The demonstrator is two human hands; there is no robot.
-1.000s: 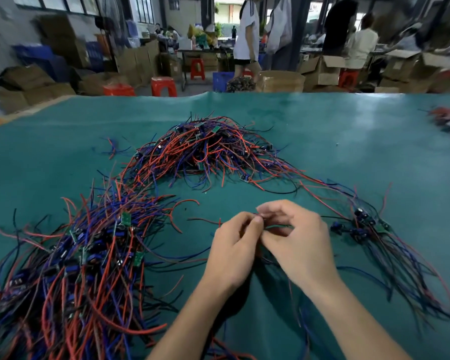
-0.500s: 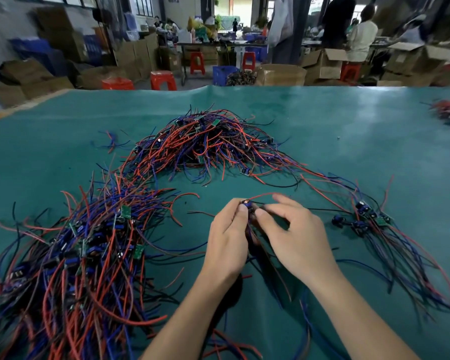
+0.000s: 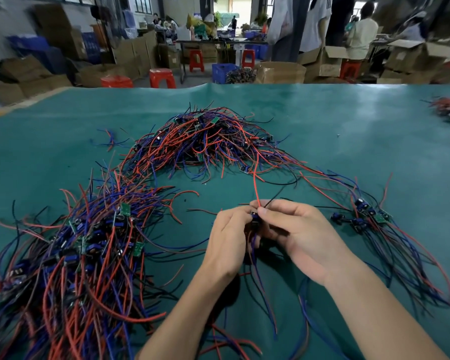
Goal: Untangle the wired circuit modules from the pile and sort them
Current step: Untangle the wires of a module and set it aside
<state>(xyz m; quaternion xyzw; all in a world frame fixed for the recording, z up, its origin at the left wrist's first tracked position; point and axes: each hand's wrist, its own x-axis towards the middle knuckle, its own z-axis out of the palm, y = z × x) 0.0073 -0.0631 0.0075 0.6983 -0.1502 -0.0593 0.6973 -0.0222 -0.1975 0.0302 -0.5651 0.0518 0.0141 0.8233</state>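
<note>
On the green desk (image 3: 348,131) right in front of you, both your hands meet over one small module (image 3: 255,220). Your left hand (image 3: 231,240) has its fingers curled round the module from the left side. Your right hand (image 3: 300,233) pinches it from the right, with the finger and thumb tips closed at its top. A red wire (image 3: 255,178) and a thin black wire (image 3: 277,194) rise from between your fingertips. The red one runs up to the far pile (image 3: 205,144), a heap of red, blue and black wires with little green boards in it, in the middle of the desk. More wires hang down from the module, under your hands, onto the desk.

To your left lies a big pile (image 3: 76,250) of wired modules, all mixed up. To your right lies a small bunch (image 3: 366,214) of modules, with their wires fanned out toward you. Past the desk stand red stools (image 3: 163,77), cardboard boxes (image 3: 322,61) and a few people (image 3: 361,35).
</note>
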